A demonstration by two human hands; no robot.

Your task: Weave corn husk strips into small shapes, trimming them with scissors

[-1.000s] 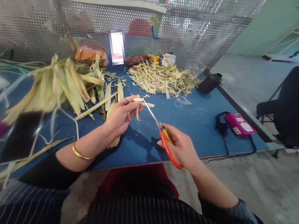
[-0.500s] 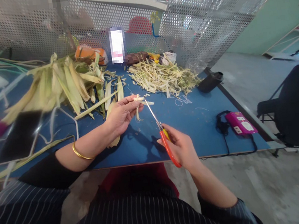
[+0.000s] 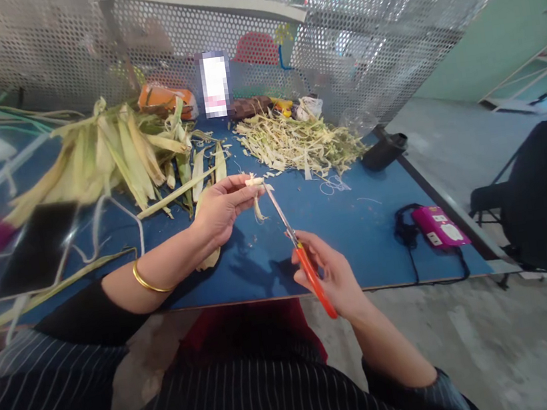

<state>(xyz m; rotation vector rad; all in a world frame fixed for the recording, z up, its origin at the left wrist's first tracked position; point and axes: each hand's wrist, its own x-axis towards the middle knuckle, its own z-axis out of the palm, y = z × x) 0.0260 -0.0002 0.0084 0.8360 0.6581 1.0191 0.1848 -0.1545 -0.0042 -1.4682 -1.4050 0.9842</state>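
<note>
Husk piece (image 3: pixel 254 182), pale, above the blue table (image 3: pixel 370 229): pinched in the fingertips of the left hand (image 3: pixel 221 210); probably light, soft, easily torn, best held at its thicker part. Scissors (image 3: pixel 312 276), red-handled: gripped by the right hand (image 3: pixel 336 279), tips beside the husk.

Red-handled scissors (image 3: pixel 306 264), tips right at a pale husk piece (image 3: pixel 254 182)
Left hand (image 3: pixel 221 208) pinching the husk bit, right hand (image 3: pixel 336 274) on the scissors, corn husks (image 3: pixel 108 153) piled leftward on the blue tabletop (image 3: pixel 366 219), messy heap of shreds (image 3: pixel 295 140) further back.
</note>
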